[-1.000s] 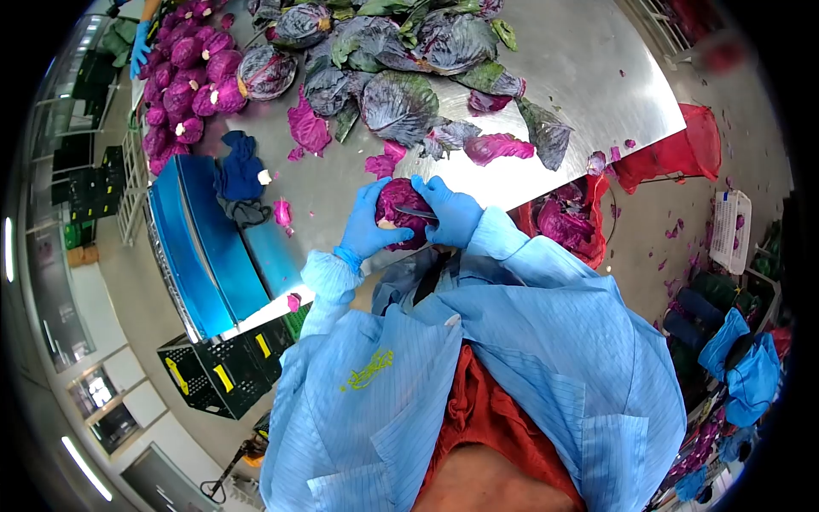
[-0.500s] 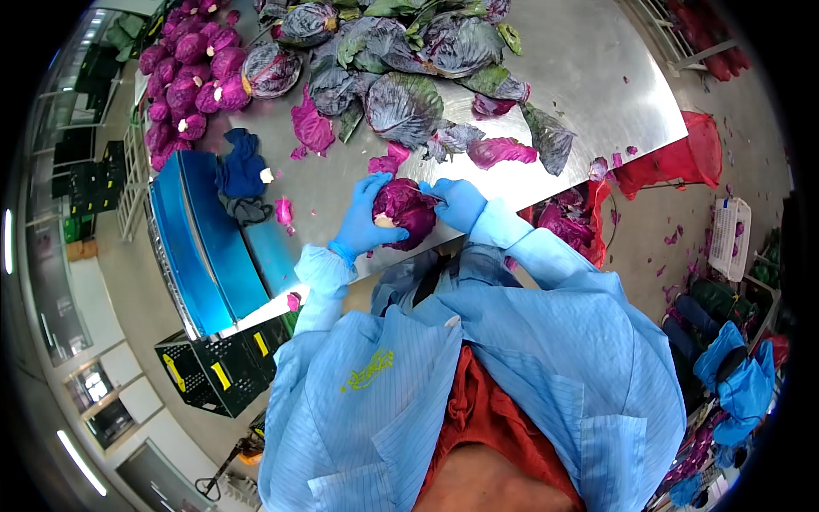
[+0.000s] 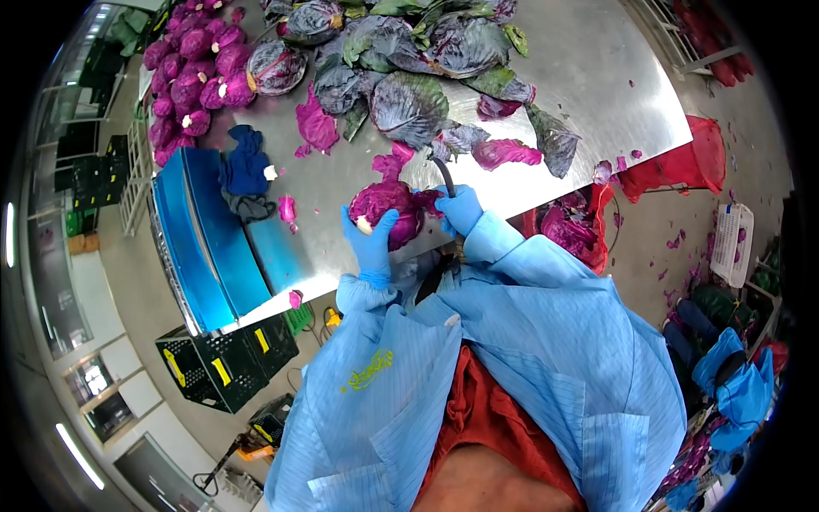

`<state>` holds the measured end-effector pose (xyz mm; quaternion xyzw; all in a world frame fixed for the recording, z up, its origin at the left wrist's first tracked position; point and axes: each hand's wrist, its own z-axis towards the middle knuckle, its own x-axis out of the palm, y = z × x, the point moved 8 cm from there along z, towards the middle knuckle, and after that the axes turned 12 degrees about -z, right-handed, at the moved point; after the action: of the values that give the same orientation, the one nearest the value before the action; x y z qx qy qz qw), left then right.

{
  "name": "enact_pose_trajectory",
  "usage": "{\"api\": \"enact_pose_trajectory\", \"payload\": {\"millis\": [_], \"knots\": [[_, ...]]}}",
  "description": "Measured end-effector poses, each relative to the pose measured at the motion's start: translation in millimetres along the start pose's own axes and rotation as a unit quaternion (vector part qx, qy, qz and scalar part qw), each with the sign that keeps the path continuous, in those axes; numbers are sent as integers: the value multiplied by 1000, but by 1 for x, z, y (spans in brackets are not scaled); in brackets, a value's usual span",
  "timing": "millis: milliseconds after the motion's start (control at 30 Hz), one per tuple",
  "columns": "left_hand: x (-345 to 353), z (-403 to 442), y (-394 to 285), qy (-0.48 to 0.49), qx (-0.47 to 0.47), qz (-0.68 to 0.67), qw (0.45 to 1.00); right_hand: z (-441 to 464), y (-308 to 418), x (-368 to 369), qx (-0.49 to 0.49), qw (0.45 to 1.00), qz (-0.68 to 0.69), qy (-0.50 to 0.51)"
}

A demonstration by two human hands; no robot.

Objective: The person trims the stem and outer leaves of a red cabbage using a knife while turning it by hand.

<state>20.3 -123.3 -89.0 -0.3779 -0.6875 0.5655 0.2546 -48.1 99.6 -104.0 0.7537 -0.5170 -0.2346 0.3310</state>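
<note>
Near the table's front edge, my gloved left hand (image 3: 370,246) is wrapped round a red cabbage (image 3: 386,205), its pale cut stem showing beside my thumb. My gloved right hand (image 3: 461,210) is closed on a knife (image 3: 444,175) whose dark, curved blade points up and away from me. A purple leaf (image 3: 426,201) stretches from the cabbage's right side to my right fingers; whether it is still attached is unclear. Beyond the cabbage lie loose purple leaves (image 3: 507,154) and several untrimmed cabbages (image 3: 409,109) with dark green outer leaves.
Bright purple, peeled cabbages (image 3: 194,85) are piled at the far left of the steel table (image 3: 597,77). A blue metal box (image 3: 209,243) and dark blue cloth (image 3: 246,162) sit nearer. A red bag of leaves (image 3: 570,224) stands below the right edge; black crates (image 3: 226,367) stand at left.
My left hand has shifted its grip lower on the cabbage, which has moved slightly left. My right hand has turned the blade upward, and a leaf now hangs between it and the cabbage.
</note>
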Motion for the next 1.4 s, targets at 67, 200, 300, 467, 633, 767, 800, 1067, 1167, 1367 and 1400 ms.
{"api": "enact_pose_trajectory", "payload": {"millis": [67, 200, 300, 467, 633, 767, 800, 1067, 1167, 1367, 1400], "knots": [[-1, 6, 3, 21, -18, -53, 998, -5, 10, 3, -6, 1000, 3, 6], [-1, 13, 0, 77, -100, -212, 969, 11, -15, 10, 17, 996, 76, 36], [-3, 15, 3, 116, -154, -278, 941, 12, -24, -7, 2, 988, 154, -1], [6, -11, 15, 117, -329, -428, 834, -24, -33, -83, -43, 979, 195, -25], [11, -2, 27, 167, -247, -380, 876, -101, -83, -197, 55, 976, 112, -179], [27, 1, -6, 212, -99, -259, 937, -157, -88, -264, 145, 883, -290, -341], [31, -1, -15, 209, -69, -219, 951, -163, -76, -264, 117, 813, -410, -397], [42, -9, -27, 253, 122, 28, 959, -81, 44, -77, -320, 912, -233, -103], [45, -14, -32, 260, 128, 28, 957, -56, 70, -22, -363, 887, -285, -24], [53, -24, -44, 266, 120, 7, 956, -44, 83, 19, -362, 837, -401, 91], [54, -25, -46, 264, 122, 6, 957, -45, 84, 20, -357, 835, -408, 94]]}}
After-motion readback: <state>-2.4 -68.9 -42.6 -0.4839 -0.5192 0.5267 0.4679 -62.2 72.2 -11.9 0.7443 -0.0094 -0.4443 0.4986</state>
